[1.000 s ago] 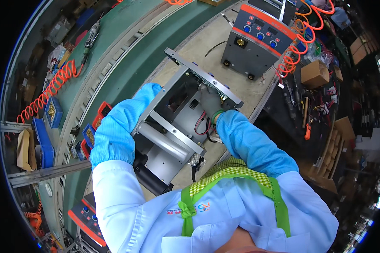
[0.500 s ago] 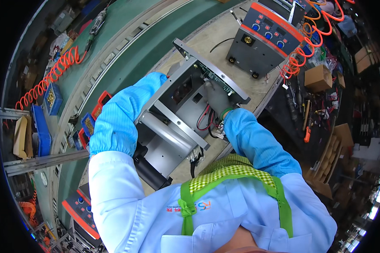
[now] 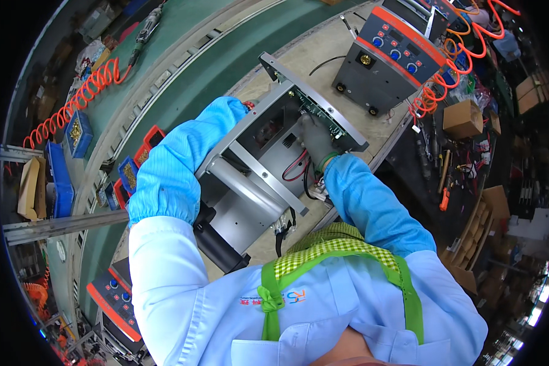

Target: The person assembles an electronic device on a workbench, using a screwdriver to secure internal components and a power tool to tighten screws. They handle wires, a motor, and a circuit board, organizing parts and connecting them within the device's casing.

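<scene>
A grey metal machine casing stands tilted in front of me, its inside exposed, with a silver crossbar across it. In its far right part a green circuit board lies along the front panel. My right hand, in a grey glove, reaches into the casing; its fingers are drawn together at the board, and what they pinch is too small to make out. Red and black wires hang beside that wrist. My left arm in a blue sleeve runs along the casing's left side; its hand is hidden behind the panel.
A finished-looking grey machine with an orange-edged control panel stands at the far right. Coiled orange hoses hang beside it. Blue bins and red bins of small parts sit left. A cardboard box and hand tools lie right.
My right hand has shifted slightly within the casing, with more of the glove's back showing and the fingers still at the board. The view has moved a little; the casing sits slightly further right.
</scene>
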Tool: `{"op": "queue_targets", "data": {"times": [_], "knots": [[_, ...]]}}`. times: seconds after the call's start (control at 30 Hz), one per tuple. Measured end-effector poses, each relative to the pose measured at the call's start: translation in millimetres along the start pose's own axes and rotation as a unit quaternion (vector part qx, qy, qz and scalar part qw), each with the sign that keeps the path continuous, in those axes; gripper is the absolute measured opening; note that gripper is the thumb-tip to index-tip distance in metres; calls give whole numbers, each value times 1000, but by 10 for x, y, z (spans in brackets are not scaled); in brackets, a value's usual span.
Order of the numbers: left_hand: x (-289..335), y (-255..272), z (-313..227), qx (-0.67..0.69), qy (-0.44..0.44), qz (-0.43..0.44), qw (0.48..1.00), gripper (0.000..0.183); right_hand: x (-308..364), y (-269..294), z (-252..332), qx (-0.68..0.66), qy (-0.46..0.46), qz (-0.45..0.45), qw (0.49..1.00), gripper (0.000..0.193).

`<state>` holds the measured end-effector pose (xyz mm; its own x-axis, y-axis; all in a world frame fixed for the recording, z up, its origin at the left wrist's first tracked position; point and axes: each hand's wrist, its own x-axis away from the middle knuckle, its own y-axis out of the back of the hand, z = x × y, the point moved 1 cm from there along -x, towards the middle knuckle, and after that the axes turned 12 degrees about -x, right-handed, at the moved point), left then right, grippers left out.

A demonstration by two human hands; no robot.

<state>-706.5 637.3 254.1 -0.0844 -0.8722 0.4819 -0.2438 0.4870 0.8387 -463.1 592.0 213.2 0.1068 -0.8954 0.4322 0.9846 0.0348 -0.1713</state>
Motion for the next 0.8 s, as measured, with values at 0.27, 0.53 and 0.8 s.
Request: {"op": "queue_targets", "data": {"times": [0.27,0.53,0.8], "knots": [[-85,-26,-7,-5,-8,2,1000,25,-16,27,141,49,-64,48,996,35],[-224,-21,-6,-19,-18,5,1000,28,0,26,127,11,-33,45,998,38],[-341,-60,-96,-37,-48,11,998,30,16,-37,180,65,-9,21,998,32]]}}
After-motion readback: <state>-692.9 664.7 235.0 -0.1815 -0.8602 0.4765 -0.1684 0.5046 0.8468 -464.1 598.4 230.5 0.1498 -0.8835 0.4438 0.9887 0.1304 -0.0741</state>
